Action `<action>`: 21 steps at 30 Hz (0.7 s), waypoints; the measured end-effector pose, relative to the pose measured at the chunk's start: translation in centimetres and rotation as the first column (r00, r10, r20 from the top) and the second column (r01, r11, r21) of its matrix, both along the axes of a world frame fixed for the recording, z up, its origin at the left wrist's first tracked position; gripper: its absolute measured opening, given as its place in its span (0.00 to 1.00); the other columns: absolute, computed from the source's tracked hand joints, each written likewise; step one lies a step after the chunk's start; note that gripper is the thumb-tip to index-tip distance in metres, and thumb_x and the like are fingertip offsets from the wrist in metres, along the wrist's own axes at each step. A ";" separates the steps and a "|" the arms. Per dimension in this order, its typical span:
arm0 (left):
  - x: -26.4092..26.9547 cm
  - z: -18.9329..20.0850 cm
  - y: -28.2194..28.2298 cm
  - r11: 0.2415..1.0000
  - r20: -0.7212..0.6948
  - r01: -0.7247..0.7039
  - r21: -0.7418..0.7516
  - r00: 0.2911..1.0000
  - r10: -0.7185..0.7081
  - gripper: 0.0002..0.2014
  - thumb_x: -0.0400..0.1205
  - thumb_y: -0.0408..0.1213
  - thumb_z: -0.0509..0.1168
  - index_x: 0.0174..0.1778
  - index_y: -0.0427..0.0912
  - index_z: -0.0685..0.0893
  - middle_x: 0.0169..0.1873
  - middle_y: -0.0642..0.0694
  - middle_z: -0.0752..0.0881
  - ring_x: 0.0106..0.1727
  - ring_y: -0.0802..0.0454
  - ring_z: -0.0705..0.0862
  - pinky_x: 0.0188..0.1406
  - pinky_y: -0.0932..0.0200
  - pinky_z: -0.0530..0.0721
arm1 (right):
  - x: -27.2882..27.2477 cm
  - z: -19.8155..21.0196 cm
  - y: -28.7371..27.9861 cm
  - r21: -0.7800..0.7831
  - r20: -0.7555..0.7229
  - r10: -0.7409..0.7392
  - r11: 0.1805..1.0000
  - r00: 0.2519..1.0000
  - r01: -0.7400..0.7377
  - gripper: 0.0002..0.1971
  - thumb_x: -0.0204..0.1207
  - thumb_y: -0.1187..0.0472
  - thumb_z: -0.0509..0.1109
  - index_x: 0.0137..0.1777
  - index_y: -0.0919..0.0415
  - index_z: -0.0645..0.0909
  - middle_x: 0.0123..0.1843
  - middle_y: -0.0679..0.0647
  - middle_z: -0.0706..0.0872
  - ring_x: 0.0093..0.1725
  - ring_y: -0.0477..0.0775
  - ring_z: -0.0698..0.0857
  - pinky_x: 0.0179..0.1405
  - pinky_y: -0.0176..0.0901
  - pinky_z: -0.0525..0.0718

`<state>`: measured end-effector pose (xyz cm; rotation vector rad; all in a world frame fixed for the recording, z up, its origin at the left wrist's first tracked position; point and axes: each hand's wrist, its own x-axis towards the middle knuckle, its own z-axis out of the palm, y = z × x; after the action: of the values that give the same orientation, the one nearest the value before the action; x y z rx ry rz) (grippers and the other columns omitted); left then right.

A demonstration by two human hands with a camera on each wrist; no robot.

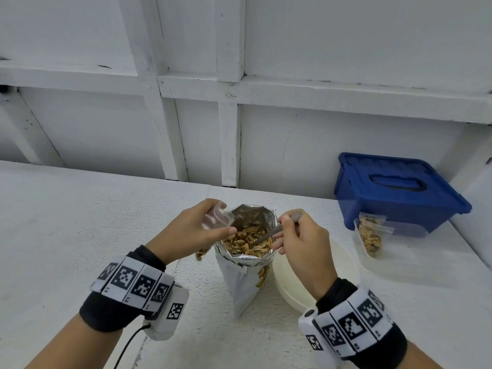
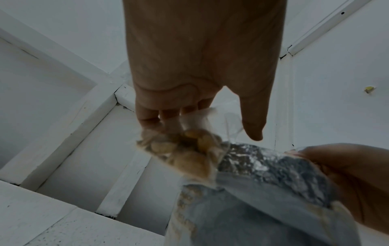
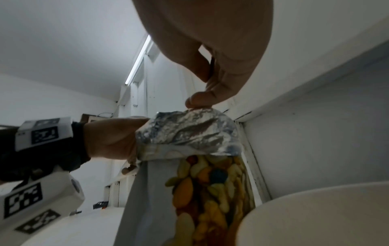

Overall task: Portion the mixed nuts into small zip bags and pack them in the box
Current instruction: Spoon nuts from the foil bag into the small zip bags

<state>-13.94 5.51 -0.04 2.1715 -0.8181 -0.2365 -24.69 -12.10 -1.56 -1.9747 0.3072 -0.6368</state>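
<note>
Head view: white table (image 1: 80,222), panelled wall (image 1: 319,35); left grip (image 1: 186,230) pinches zip bag (image 1: 217,218), right grip (image 1: 300,241) holds spoon (image 1: 269,234).

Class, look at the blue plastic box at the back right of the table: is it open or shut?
Shut. The blue plastic box has its lid seated flat on top, its handle lying in the recess.

Foil nut pouch (image 1: 243,267) upright, open; filled zip bag (image 1: 370,237) leaning on blue box (image 1: 394,190)
</note>
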 end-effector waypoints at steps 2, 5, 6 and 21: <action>-0.1 0.1 0.0 1.000 -0.001 0.001 0.003 1.000 -0.001 0.32 0.67 0.64 0.69 0.63 0.54 0.71 0.48 0.66 0.79 0.51 0.69 0.79 0.39 0.77 0.76 | 0.0 0.3 -0.3 0.125 -0.027 -0.043 0.991 0.999 0.046 0.10 0.83 0.63 0.58 0.42 0.59 0.78 0.28 0.55 0.85 0.25 0.44 0.84 0.27 0.33 0.82; -0.3 0.3 0.1 1.000 0.003 -0.004 0.006 1.000 0.004 0.35 0.67 0.67 0.68 0.66 0.53 0.71 0.47 0.68 0.78 0.51 0.70 0.78 0.38 0.76 0.77 | 0.1 0.7 -1.1 0.297 -0.043 -0.100 0.949 0.994 0.108 0.11 0.83 0.64 0.58 0.40 0.59 0.77 0.27 0.55 0.85 0.24 0.46 0.84 0.26 0.36 0.83; -0.3 0.3 0.1 1.000 0.001 -0.003 0.015 1.000 0.003 0.36 0.67 0.65 0.68 0.68 0.51 0.71 0.48 0.67 0.78 0.51 0.70 0.78 0.41 0.75 0.77 | 0.2 0.8 -1.5 0.332 -0.049 -0.115 0.935 0.992 0.124 0.10 0.82 0.64 0.58 0.40 0.59 0.77 0.27 0.55 0.85 0.25 0.47 0.84 0.26 0.37 0.84; -0.1 2.4 -0.9 0.934 0.117 0.083 0.348 0.984 -0.131 0.30 0.74 0.52 0.69 0.70 0.46 0.71 0.46 0.61 0.77 0.45 0.59 0.78 0.35 0.74 0.73 | -0.4 3.2 -5.1 0.426 0.052 -0.220 0.887 0.974 0.178 0.10 0.82 0.67 0.58 0.42 0.63 0.78 0.30 0.59 0.85 0.21 0.46 0.82 0.21 0.35 0.82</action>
<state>-14.03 4.65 2.33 2.4924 -1.0405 -0.3043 -25.09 -17.16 1.69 -1.5035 0.5448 -0.7297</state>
